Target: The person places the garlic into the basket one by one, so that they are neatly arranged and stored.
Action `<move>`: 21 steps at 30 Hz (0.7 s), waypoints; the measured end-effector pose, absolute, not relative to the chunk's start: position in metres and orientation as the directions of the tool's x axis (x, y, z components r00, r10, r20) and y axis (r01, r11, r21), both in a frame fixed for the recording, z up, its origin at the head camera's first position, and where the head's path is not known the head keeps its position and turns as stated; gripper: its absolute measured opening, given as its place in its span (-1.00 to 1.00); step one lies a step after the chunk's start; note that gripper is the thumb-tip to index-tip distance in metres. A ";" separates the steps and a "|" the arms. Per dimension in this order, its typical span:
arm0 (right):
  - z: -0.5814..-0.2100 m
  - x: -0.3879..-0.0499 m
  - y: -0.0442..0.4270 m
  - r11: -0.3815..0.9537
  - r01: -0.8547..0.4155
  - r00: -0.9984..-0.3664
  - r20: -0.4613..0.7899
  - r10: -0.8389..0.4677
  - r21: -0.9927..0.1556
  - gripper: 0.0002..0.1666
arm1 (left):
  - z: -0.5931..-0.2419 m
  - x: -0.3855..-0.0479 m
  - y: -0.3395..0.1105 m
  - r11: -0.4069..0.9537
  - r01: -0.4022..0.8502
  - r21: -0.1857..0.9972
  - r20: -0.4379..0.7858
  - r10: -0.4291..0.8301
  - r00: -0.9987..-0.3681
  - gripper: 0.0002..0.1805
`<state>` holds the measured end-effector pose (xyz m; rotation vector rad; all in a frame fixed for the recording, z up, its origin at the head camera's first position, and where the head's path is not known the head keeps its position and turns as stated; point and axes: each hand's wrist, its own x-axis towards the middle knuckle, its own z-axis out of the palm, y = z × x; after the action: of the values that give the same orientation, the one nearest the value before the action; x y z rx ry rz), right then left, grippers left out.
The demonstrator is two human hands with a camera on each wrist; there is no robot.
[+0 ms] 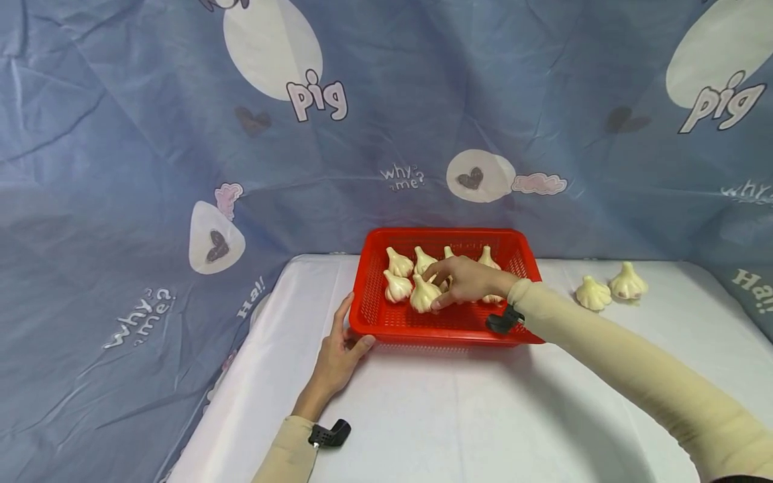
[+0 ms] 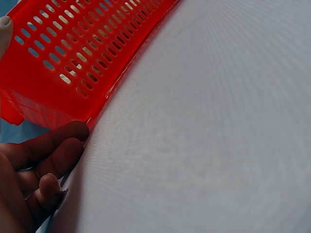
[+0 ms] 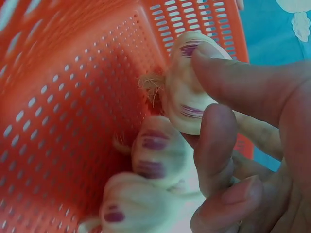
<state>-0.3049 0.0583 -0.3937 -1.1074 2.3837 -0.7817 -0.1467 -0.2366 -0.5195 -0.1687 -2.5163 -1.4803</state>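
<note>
A red perforated plastic basket (image 1: 423,330) stands on the table with several garlic bulbs (image 1: 399,263) in two rows inside it. My right hand (image 1: 468,278) reaches in over the near right rim and pinches a garlic bulb (image 3: 182,97) between thumb and fingers, its root tuft facing the basket wall. Two more bulbs (image 3: 155,150) lie beside it in the right wrist view. At the basket's near left corner my left hand (image 1: 335,359) holds on, thumb at the front rim and fingers along the left side; curled fingertips (image 2: 73,145) meet the basket's lower edge.
Two garlic bulbs (image 1: 594,293) lie on the white tablecloth (image 1: 423,416) right of the basket, beyond my right forearm. A blue printed curtain (image 1: 386,134) hangs behind the table and along its left side.
</note>
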 end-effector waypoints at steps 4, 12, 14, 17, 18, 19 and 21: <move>-0.397 -0.306 0.047 0.517 -0.573 -0.579 -0.132 -0.805 -0.636 -0.34 | -0.520 -0.146 -0.237 0.494 0.209 0.844 0.247 -0.013 -0.969 0.02; -0.404 -0.313 0.034 0.514 -0.486 -0.587 -0.172 -0.791 -0.707 -0.37 | -0.519 -0.147 -0.237 0.492 0.214 0.844 0.250 -0.009 -0.968 0.01; -0.407 -0.314 0.032 0.510 -0.438 -0.579 -0.202 -0.790 -0.740 -0.37 | -0.518 -0.146 -0.236 0.489 0.210 0.847 0.245 -0.007 -0.970 0.01; -0.410 -0.315 0.029 0.515 -0.397 -0.580 -0.228 -0.782 -0.760 -0.38 | -0.520 -0.146 -0.236 0.488 0.200 0.849 0.235 -0.010 -0.972 0.01; -0.412 -0.315 0.028 0.517 -0.388 -0.584 -0.230 -0.778 -0.763 -0.39 | -0.520 -0.146 -0.236 0.489 0.198 0.850 0.233 -0.012 -0.972 0.01; -0.413 -0.316 0.027 0.515 -0.383 -0.586 -0.230 -0.777 -0.767 -0.40 | -0.520 -0.146 -0.236 0.489 0.196 0.850 0.232 -0.014 -0.973 0.01; -0.416 -0.317 0.025 0.519 -0.375 -0.587 -0.236 -0.774 -0.768 -0.43 | -0.521 -0.146 -0.237 0.486 0.195 0.852 0.232 -0.016 -0.973 0.01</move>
<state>-0.3170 0.0251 -0.4163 -0.9328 2.1917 -0.9179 -0.1457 -0.2367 -0.5207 -0.1545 -2.5226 -1.4859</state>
